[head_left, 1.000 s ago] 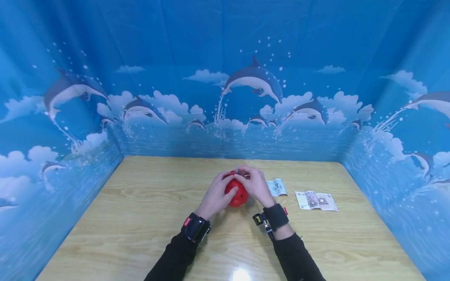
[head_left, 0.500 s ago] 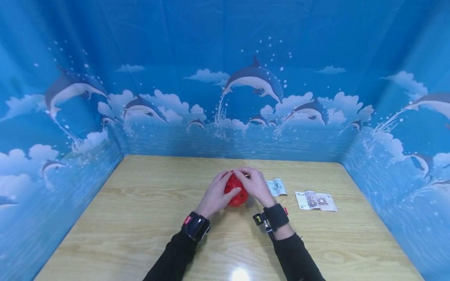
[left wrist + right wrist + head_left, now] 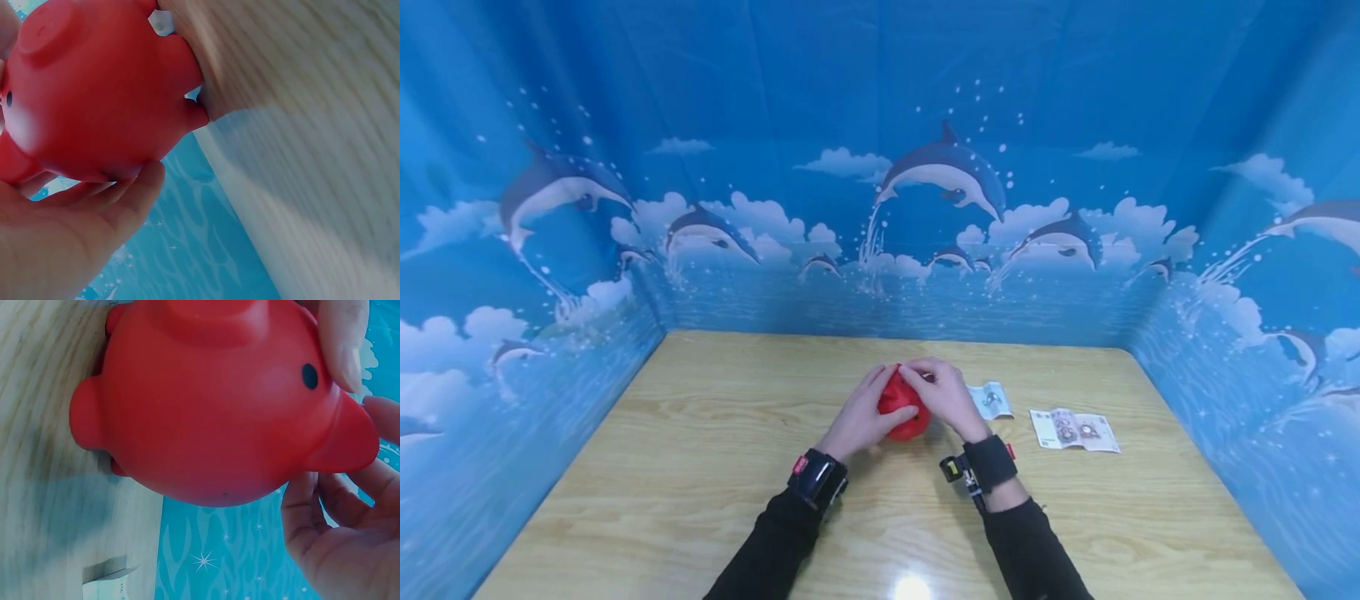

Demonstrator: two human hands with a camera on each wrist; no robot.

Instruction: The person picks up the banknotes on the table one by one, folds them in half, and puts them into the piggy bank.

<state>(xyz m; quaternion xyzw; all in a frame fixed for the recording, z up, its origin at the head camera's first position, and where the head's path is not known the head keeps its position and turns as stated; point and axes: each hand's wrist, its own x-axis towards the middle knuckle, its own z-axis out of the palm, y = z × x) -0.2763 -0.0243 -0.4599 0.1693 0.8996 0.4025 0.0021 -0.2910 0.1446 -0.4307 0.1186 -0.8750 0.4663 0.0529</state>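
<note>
A red piggy bank [image 3: 904, 417] stands near the middle of the table, its feet on the wood. My left hand [image 3: 865, 421] grips it from the left, thumb [image 3: 147, 181] across its front. From the right, my right hand [image 3: 943, 396] reaches over its top with bent fingers, the fingertips meeting the left hand's there. In the right wrist view, the right fingers [image 3: 306, 512] curl by the pig's ear [image 3: 350, 437]. Whether they pinch anything is hidden. Right of the hand lies a bluish banknote [image 3: 991, 400].
A brownish creased banknote [image 3: 1075, 429] lies farther right on the wooden table [image 3: 700, 467]. Blue curtains [image 3: 760, 167] printed with dolphins enclose the table at the back and both sides.
A small pale bit at the right fingertips a second ago no longer shows. The right fingertips have dropped slightly onto the pig's top, and the left thumb has shifted slightly on its front.
</note>
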